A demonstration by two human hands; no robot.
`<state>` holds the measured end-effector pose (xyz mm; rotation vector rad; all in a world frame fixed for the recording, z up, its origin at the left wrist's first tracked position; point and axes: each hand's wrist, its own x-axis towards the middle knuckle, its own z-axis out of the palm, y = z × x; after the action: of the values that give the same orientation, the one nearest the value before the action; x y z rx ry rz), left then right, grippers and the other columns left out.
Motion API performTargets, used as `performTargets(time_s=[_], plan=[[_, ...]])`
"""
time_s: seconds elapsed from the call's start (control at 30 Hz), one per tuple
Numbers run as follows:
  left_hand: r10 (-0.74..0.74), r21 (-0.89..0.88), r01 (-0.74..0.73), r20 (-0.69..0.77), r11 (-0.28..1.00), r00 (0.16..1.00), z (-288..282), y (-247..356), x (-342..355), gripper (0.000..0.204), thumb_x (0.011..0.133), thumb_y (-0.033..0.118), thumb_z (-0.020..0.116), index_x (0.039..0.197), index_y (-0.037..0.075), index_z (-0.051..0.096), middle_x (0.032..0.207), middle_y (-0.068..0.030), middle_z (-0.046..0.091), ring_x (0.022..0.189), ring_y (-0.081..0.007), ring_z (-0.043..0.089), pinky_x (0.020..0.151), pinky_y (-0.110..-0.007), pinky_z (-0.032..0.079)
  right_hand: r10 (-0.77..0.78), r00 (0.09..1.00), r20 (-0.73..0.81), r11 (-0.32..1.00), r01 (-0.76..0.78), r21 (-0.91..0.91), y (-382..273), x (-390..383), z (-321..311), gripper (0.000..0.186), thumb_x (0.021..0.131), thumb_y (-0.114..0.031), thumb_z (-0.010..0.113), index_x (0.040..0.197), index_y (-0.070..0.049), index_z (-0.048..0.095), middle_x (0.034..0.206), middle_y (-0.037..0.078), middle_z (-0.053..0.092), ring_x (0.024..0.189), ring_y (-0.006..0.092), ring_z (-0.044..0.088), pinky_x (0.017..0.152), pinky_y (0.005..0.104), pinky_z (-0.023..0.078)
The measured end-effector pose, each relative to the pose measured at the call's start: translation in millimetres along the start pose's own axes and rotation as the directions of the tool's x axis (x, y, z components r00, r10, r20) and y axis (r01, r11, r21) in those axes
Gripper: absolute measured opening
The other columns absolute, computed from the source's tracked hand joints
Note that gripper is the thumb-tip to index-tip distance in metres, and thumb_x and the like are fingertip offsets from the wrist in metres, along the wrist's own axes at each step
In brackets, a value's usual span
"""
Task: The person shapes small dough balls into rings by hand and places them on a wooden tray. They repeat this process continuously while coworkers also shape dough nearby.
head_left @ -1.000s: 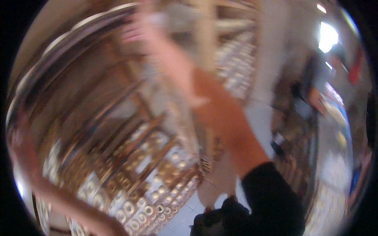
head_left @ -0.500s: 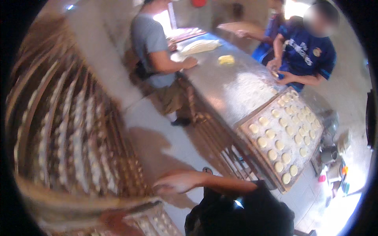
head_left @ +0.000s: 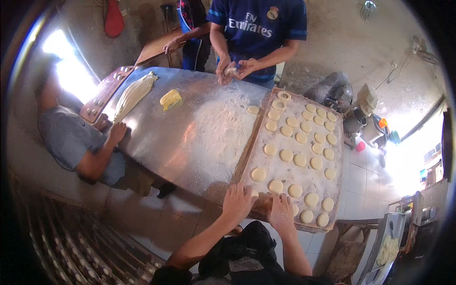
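Observation:
My left hand [head_left: 238,202] and my right hand [head_left: 281,210] are at the near edge of a floured wooden board [head_left: 298,134] on the right end of a steel table, their fingers curled over it. The board holds several pale dough discs [head_left: 258,174] and a few rings [head_left: 284,95]. To the board's left, the steel table [head_left: 159,137] carries a patch of flour [head_left: 222,126], a yellow lump [head_left: 170,98] and a long piece of pale dough [head_left: 134,97].
Co-worker in grey [head_left: 76,137] stands at left. Across the table, one in dark blue [head_left: 259,40] handles dough; another [head_left: 190,33] stands behind. Racks [head_left: 85,242] are lower left. Buckets [head_left: 355,119] crowd the back right; a metal tray [head_left: 382,251] stands lower right.
My view has swung from the racks to face the table squarely. My hands have moved from the racks and the space over the floor onto the board's near edge.

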<state>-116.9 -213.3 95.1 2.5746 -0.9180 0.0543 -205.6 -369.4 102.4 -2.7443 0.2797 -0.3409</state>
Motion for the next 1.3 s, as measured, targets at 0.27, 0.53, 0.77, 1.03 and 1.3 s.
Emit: performTargets(time_s=[0.27,0.53,0.77,1.03,1.3], plan=[[-0.262,-0.653,0.243,0.07,0.717,0.962,-38,-99,31,0.029,0.082,0.01,0.074,0.103,0.002,0.056,0.091,-0.014,0.063,0.086,-0.0252,0.065,0.08,-0.037,0.051,0.16,0.919,0.361,0.896,-0.289,0.338,-63,96,-32,0.03,0.084,-0.016,0.068,0.108,-0.003,0.053,0.091,0.022,0.067,0.09,0.0396,0.066,0.076,0.0458,0.051],[0.039,-0.12,-0.068,-0.226,0.99,0.973,-23,-241,153,0.04,0.085,0.009,0.069,0.123,0.004,0.054,0.099,-0.0185,0.063,0.087,-0.0386,0.063,0.082,-0.045,0.052,0.155,0.967,0.203,0.954,-0.2,0.222,-83,251,125,0.024,0.086,-0.019,0.069,0.103,-0.004,0.064,0.098,0.016,0.068,0.096,0.0334,0.065,0.083,0.042,0.051],[-0.051,-0.626,0.146,0.168,0.766,0.984,-42,-240,142,0.032,0.092,0.013,0.064,0.122,0.003,0.056,0.099,-0.0198,0.065,0.086,-0.0329,0.067,0.08,-0.04,0.054,0.308,0.931,0.195,0.84,-0.363,0.403,-124,239,108,0.023,0.087,-0.015,0.071,0.101,-0.002,0.058,0.098,0.014,0.062,0.088,0.0239,0.064,0.075,0.0389,0.053],[0.122,-0.916,0.341,0.371,0.213,0.92,-82,-240,146,0.026,0.096,0.014,0.064,0.112,-0.006,0.063,0.098,-0.0086,0.071,0.092,-0.0132,0.067,0.081,-0.027,0.054,0.288,0.902,0.321,0.168,-0.378,0.911,-158,225,72,0.034,0.091,0.0,0.066,0.117,-0.006,0.045,0.101,0.01,0.065,0.092,0.0161,0.065,0.08,0.032,0.056],[0.097,-0.877,0.269,0.332,0.399,0.938,-128,-241,141,0.028,0.084,0.005,0.074,0.11,-0.003,0.066,0.095,-0.0097,0.072,0.092,-0.0133,0.068,0.078,-0.026,0.055,0.196,0.942,0.271,0.268,-0.318,0.91,-181,224,53,0.04,0.084,-0.002,0.071,0.114,-0.005,0.044,0.098,0.009,0.064,0.094,0.0197,0.064,0.084,0.0361,0.051]])
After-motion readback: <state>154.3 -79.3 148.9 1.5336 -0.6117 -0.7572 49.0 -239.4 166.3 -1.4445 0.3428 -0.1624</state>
